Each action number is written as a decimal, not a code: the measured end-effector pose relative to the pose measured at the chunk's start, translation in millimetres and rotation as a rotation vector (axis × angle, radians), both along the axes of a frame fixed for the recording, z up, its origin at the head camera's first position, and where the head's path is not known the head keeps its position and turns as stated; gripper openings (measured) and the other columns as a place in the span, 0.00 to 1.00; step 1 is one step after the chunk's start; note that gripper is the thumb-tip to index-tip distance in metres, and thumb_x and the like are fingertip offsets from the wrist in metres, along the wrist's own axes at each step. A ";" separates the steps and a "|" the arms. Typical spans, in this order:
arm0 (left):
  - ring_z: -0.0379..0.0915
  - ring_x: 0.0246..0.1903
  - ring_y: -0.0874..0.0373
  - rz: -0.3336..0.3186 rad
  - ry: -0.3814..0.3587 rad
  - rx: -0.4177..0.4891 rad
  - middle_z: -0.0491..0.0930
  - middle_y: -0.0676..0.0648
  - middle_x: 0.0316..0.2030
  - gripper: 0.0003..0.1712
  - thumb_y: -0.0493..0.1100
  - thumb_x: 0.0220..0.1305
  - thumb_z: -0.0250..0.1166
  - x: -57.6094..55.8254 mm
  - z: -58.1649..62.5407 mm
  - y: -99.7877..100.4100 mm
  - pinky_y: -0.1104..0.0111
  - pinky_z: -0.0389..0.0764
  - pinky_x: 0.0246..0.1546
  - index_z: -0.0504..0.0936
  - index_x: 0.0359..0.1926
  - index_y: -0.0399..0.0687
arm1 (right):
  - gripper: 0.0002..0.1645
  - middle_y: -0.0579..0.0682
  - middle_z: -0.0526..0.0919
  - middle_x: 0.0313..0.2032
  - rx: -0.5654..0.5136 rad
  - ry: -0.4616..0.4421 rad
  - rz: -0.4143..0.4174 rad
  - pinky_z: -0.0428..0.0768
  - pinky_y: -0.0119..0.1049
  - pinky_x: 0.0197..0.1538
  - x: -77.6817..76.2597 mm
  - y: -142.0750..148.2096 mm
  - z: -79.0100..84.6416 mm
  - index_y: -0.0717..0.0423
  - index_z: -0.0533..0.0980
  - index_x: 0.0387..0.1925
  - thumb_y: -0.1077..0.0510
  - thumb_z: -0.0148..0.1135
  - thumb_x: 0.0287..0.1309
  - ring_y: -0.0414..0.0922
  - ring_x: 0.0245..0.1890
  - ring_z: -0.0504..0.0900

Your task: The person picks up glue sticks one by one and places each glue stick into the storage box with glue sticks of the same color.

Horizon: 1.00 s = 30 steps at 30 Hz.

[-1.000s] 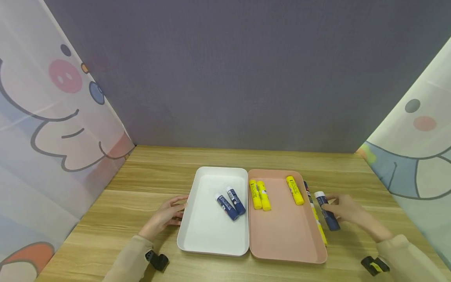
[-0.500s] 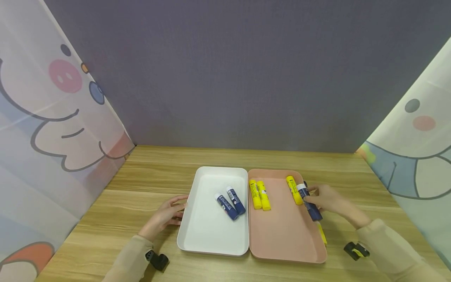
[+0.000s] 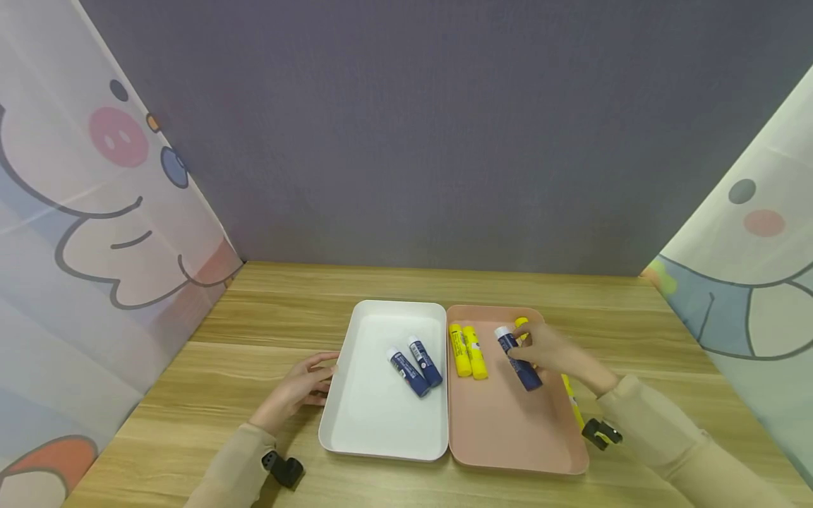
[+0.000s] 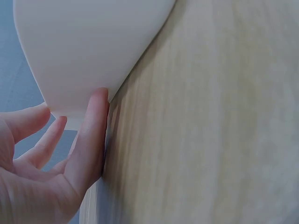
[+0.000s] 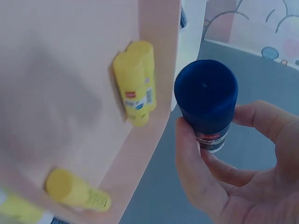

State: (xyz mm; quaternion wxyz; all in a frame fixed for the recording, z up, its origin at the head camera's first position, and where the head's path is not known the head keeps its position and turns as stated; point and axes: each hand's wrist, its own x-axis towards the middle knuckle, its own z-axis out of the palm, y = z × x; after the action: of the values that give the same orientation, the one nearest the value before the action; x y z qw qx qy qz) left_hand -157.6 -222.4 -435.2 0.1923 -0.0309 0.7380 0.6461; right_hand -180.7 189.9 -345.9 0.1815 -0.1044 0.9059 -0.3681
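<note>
My right hand (image 3: 547,349) pinches a navy glue stick (image 3: 519,363) with a white end, held tilted over the pink tray (image 3: 502,444). In the right wrist view the dark blue end of the glue stick (image 5: 205,95) faces the camera. Two yellow glue sticks (image 3: 468,351) lie side by side at the pink tray's left wall, and another yellow one (image 3: 521,322) is mostly hidden behind my right hand. At the left, my left hand (image 3: 306,384) touches the outer wall of the white tray (image 3: 381,423) with extended fingers (image 4: 91,135). Two navy glue sticks (image 3: 416,367) lie inside that tray.
Both trays stand side by side on a wooden table (image 3: 286,310). Outside the pink tray's right wall lies a yellow item (image 3: 574,402), partly covered by my right arm. A dark grey panel (image 3: 432,141) rises behind the table, with cartoon-printed cloth (image 3: 82,212) at the sides.
My right hand has carried the navy glue stick leftward, from the right of the pink tray, across its right wall, to over its inside. The left hand has stayed in place.
</note>
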 end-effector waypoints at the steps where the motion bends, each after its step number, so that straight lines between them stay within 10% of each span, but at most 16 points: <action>1: 0.77 0.29 0.56 -0.001 -0.001 0.001 0.76 0.44 0.39 0.31 0.45 0.63 0.54 0.0 -0.4 0.0 0.66 0.78 0.26 0.57 0.63 0.37 | 0.30 0.59 0.73 0.30 -0.003 0.002 0.002 0.78 0.38 0.25 -0.8 -3.2 -0.3 0.76 0.60 0.53 0.62 0.57 0.51 0.43 0.23 0.75; 30: 0.77 0.29 0.56 0.021 -0.008 -0.015 0.77 0.46 0.37 0.30 0.46 0.62 0.55 -0.4 -2.3 0.5 0.66 0.77 0.26 0.59 0.62 0.38 | 0.21 0.49 0.73 0.23 0.088 0.024 0.082 0.73 0.31 0.21 -4.5 -90.1 -8.9 0.64 0.72 0.46 0.60 0.61 0.48 0.40 0.16 0.72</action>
State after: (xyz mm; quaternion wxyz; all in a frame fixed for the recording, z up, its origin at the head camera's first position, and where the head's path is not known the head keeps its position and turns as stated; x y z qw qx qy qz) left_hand -157.9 -221.9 -437.4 0.1883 -0.0427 0.7416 0.6424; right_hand -185.2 99.8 -354.8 0.1899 -0.1377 0.9182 -0.3191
